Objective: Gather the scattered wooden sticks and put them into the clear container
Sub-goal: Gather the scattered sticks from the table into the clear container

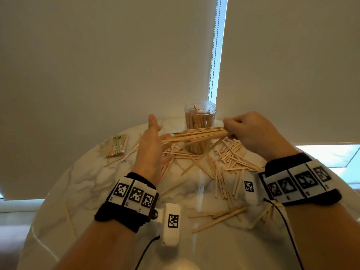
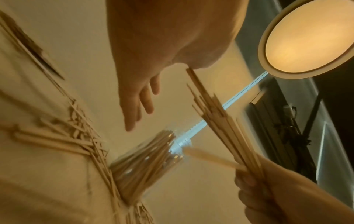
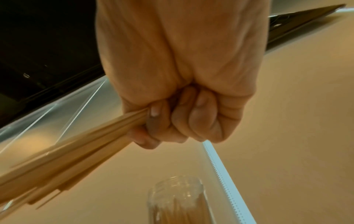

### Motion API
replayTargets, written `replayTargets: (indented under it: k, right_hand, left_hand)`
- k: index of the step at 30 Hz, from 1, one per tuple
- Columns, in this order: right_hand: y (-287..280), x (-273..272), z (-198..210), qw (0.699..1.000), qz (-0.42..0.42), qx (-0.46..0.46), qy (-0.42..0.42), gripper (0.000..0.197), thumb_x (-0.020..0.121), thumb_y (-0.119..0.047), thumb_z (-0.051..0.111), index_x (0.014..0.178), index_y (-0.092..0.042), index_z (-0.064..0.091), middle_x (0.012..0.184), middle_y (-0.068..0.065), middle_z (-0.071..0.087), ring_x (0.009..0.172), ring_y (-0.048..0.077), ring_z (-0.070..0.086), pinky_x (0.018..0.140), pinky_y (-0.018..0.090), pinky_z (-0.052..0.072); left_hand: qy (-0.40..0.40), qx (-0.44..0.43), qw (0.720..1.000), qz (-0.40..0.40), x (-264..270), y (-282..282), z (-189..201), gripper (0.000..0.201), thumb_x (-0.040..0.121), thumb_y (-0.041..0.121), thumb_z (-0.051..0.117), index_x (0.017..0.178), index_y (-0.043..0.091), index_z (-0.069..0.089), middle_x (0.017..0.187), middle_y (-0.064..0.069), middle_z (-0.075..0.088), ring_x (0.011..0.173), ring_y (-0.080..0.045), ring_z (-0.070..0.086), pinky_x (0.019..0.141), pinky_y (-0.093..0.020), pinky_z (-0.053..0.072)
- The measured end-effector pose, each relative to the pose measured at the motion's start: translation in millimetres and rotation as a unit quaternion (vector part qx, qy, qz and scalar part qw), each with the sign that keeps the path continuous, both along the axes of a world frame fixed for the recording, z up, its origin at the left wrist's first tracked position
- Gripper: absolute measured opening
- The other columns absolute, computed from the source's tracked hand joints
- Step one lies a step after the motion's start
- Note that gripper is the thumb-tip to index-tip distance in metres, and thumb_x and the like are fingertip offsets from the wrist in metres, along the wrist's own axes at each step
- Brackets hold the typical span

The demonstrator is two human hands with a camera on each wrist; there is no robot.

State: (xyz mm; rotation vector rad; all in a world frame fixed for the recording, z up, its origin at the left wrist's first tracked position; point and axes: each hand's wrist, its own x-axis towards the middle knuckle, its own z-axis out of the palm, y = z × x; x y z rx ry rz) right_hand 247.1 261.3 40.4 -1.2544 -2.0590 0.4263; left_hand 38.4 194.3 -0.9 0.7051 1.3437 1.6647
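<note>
My right hand (image 1: 247, 131) grips a bundle of long wooden sticks (image 1: 196, 134) by one end and holds it level in front of the clear container (image 1: 200, 125). The right wrist view shows its fingers (image 3: 172, 121) curled tight round the bundle (image 3: 76, 154). My left hand (image 1: 152, 141) is flat with straight fingers, its palm against the bundle's free ends; in the left wrist view the stick tips (image 2: 191, 72) meet the palm. The container stands upright at the back of the table, nearly full of sticks. Many loose sticks (image 1: 224, 162) lie scattered around it.
The round marble table (image 1: 97, 182) ends at a wall with drawn blinds. A wrapped packet of sticks (image 1: 116, 146) lies at the left. More loose sticks (image 1: 216, 217) lie near the front between my wrists. A bead chain (image 1: 214, 49) hangs behind the container.
</note>
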Motion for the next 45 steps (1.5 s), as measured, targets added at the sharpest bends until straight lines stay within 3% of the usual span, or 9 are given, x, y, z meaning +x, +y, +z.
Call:
replayTargets:
  k: [6,10,15,21,25,30,38,41,45]
  right_hand:
    - [-10.6,-28.0,-10.9,1.000,0.020,-0.002,0.000,0.052,0.101,-0.041,0.044,0.066,-0.014,0.070,0.047,-0.003,0.046,0.039,0.006,0.036,0.040,0.015,0.031]
    - [-9.2,-33.4,-18.4,1.000,-0.007,0.020,-0.015,0.053,0.098,-0.040,0.046,0.063,-0.007,0.068,0.047,-0.002,0.042,0.043,0.012,0.037,0.046,0.025,0.032]
    - [-9.2,-25.1,-11.2,1.000,-0.001,0.019,0.018,0.051,0.099,-0.040,0.049,0.061,-0.011,0.068,0.042,-0.004,0.043,0.036,0.006,0.036,0.039,0.013,0.030]
    - [-15.9,-38.3,-11.9,0.999,-0.012,0.047,-0.001,0.053,0.098,-0.038,0.047,0.054,-0.013,0.060,0.044,-0.002,0.042,0.040,0.009,0.037,0.045,0.020,0.031]
    - [-12.0,-30.9,-13.7,0.999,-0.026,0.038,0.010,0.051,0.096,-0.039,0.051,0.057,-0.011,0.067,0.042,-0.003,0.039,0.040,0.010,0.036,0.045,0.025,0.033]
    - [-13.0,-28.8,-14.4,1.000,-0.002,0.010,-0.008,0.053,0.095,-0.042,0.054,0.049,-0.018,0.049,0.040,-0.006,0.034,0.038,0.008,0.032,0.047,0.025,0.031]
    - [-6.6,11.4,25.5,0.989,-0.116,0.062,0.067,0.042,0.090,-0.031,0.059,0.053,-0.011,0.059,0.045,0.002,0.039,0.046,0.018,0.036,0.047,0.030,0.027]
    - [18.0,18.4,58.3,0.978,-0.168,0.101,0.071,0.036,0.088,-0.030,0.059,0.060,-0.008,0.062,0.049,0.007,0.041,0.048,0.023,0.037,0.046,0.032,0.027]
    - [83.2,-6.9,93.9,0.968,-0.202,0.142,-0.056,0.030,0.087,-0.029,0.057,0.077,-0.005,0.071,0.064,0.011,0.056,0.067,0.031,0.052,0.058,0.030,0.033]
  left_hand:
    - [-0.041,0.068,0.994,-0.075,21.7,-0.4,3.2,0.036,0.106,0.034,0.040,0.114,0.006,0.062,0.103,-0.020,0.073,0.091,-0.033,0.074,0.071,-0.040,0.060]
    - [-0.001,0.034,0.994,-0.108,20.1,2.9,-7.7,0.040,0.105,0.039,0.043,0.112,0.004,0.061,0.105,-0.018,0.073,0.094,-0.032,0.074,0.081,-0.046,0.060]
    - [-0.086,0.073,0.991,-0.067,13.8,5.6,-1.2,0.047,0.099,0.052,0.049,0.117,0.010,0.064,0.112,-0.009,0.073,0.103,-0.026,0.071,0.088,-0.045,0.058]
    - [-0.016,0.087,0.993,-0.072,20.8,5.5,-4.3,0.048,0.106,0.043,0.038,0.113,0.005,0.067,0.104,-0.012,0.075,0.095,-0.028,0.073,0.077,-0.039,0.061]
    - [0.066,0.058,0.992,-0.095,17.9,7.8,-7.2,0.051,0.097,0.057,0.048,0.101,0.011,0.068,0.079,-0.003,0.074,0.060,-0.017,0.067,0.048,-0.025,0.050]
    - [0.095,0.028,0.991,-0.094,26.0,11.6,-22.9,0.051,0.088,0.053,0.067,0.097,0.003,0.070,0.066,-0.002,0.060,0.045,-0.009,0.049,0.042,-0.020,0.038]
    - [0.062,0.009,0.991,-0.119,22.7,27.8,15.0,0.055,0.091,0.068,0.045,0.106,0.019,0.066,0.095,-0.002,0.073,0.081,-0.013,0.068,0.066,-0.031,0.057]
    - [0.087,-0.006,0.989,-0.123,13.3,48.9,26.7,0.063,0.083,0.064,0.063,0.124,0.018,0.053,0.122,-0.002,0.062,0.110,-0.016,0.060,0.088,-0.034,0.056]
    - [0.201,-0.043,0.965,-0.163,13.1,90.7,24.5,0.124,0.060,0.046,0.092,0.155,0.021,0.017,0.148,-0.006,0.044,0.130,-0.023,0.045,0.104,-0.042,0.041]
